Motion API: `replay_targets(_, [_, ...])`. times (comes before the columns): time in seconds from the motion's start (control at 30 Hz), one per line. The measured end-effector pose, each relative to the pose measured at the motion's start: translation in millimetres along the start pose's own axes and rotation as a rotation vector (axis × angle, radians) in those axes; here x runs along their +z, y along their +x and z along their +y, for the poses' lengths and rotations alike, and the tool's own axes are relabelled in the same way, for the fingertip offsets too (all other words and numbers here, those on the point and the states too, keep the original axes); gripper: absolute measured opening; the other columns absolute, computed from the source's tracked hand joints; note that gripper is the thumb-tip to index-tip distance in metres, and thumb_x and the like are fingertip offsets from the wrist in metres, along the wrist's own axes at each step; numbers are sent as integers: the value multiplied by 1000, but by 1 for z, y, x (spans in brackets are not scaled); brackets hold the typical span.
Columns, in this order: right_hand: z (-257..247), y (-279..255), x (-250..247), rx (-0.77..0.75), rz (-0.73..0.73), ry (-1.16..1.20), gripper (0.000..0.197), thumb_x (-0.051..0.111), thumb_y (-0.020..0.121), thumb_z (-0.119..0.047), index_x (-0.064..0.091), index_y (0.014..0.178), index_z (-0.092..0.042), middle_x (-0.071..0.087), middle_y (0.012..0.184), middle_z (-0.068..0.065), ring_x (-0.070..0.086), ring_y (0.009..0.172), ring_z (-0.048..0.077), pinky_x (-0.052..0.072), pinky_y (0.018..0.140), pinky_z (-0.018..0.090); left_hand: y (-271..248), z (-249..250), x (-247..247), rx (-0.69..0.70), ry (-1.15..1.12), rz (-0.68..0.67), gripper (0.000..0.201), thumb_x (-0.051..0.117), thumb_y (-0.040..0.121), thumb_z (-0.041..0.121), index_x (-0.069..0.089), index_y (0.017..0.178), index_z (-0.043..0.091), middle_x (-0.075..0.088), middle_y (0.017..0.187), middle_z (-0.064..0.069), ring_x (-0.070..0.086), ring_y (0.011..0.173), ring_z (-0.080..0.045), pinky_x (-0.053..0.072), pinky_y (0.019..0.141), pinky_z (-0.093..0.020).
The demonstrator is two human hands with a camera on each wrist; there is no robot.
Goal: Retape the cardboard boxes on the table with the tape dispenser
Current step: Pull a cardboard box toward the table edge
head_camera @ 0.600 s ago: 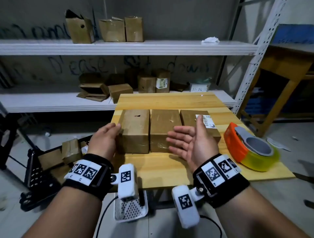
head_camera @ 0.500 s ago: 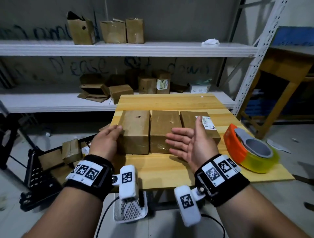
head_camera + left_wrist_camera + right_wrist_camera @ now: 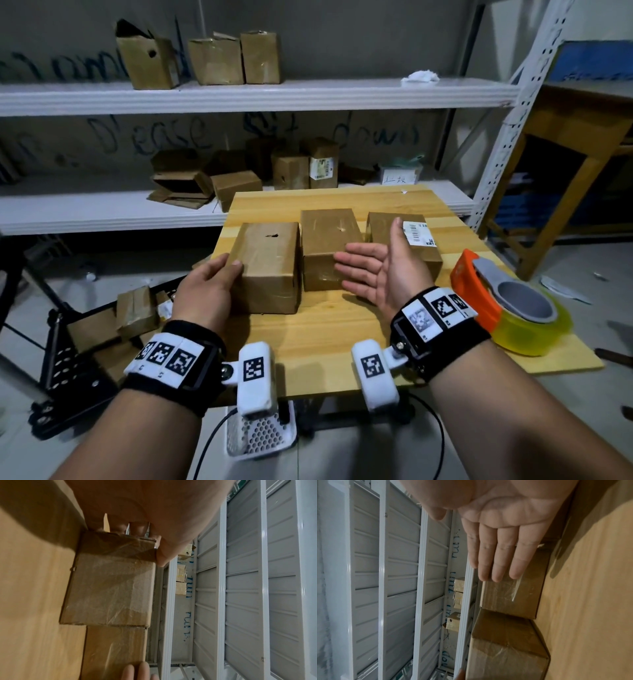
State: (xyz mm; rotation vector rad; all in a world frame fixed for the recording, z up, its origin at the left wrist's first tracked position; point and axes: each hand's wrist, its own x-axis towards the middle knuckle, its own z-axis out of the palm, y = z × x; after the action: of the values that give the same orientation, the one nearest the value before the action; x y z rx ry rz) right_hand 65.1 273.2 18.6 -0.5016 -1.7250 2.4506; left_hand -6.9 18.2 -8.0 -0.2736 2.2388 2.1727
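A light wooden bench [image 3: 308, 346] stands in a dim storeroom, in front of white metal shelving [image 3: 260, 94] set against a grey wall scrawled with blue writing; the shelves hold worn cardboard boxes, some torn open, and a crumpled white rag [image 3: 420, 76]. Taking the middle box [image 3: 329, 240] as landmark, three brown cardboard boxes lie on the bench, all closed, so their contents cannot be seen. The left box [image 3: 267, 263] sits just beside the middle one and nearer the bench's front edge; the left hand [image 3: 205, 291] grips its outer near corner, thumb on top and fingers down the side. On the other side lies the labelled box [image 3: 404, 240], with a white barcode sticker. The right hand [image 3: 376, 270] hovers flat and empty, palm turned towards the middle box, fingers straight. The orange tape dispenser [image 3: 507, 301], loaded with yellowish tape, rests well right of the middle box near the bench's edge, untouched.
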Motion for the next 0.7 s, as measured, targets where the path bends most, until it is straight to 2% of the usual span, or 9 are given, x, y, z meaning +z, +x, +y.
replay_targets(0.13, [-3,12,-1,13,-7,52,92,28,94,-80,67,126,-4,75,126,13,65,128,30,51,108,55,4,-1,1,14,-1,9,42,73,89,44,69,130,35,68,124,5,63,117,-25,51,105,-54])
replay_targets(0.23, [-5,18,-1,19,-5,94,92,30,93,-81,68,127,-4,72,131,13,61,132,30,48,110,57,4,-2,1,4,-17,8,45,75,82,49,71,124,36,69,125,4,63,118,-27,51,104,-56])
replay_targets(0.5, [-3,12,6,45,-32,102,89,30,95,-79,67,127,-4,76,122,16,69,121,33,50,108,58,0,-3,-9,-72,-83,-12,19,76,84,38,78,103,42,70,120,-3,65,110,-33,56,93,-62])
replay_targets(0.57, [-2,8,10,51,-39,87,88,32,95,-78,68,126,-4,76,122,17,69,121,33,50,108,57,-3,-1,-12,-60,-82,-20,20,74,82,37,79,101,39,70,122,-7,66,109,-34,57,92,-63])
replay_targets(0.63, [0,6,13,58,-41,63,86,32,96,-78,68,126,-5,76,122,16,69,121,33,50,108,57,-7,1,-15,8,-53,-27,25,72,78,35,79,101,32,73,121,-10,68,110,-33,56,97,-62])
replay_targets(0.7, [2,3,15,60,-37,39,86,33,96,-78,68,125,-5,76,122,16,69,120,33,50,108,58,-9,0,-19,6,-53,-2,27,72,76,34,80,102,32,75,116,-5,69,111,-32,56,98,-60])
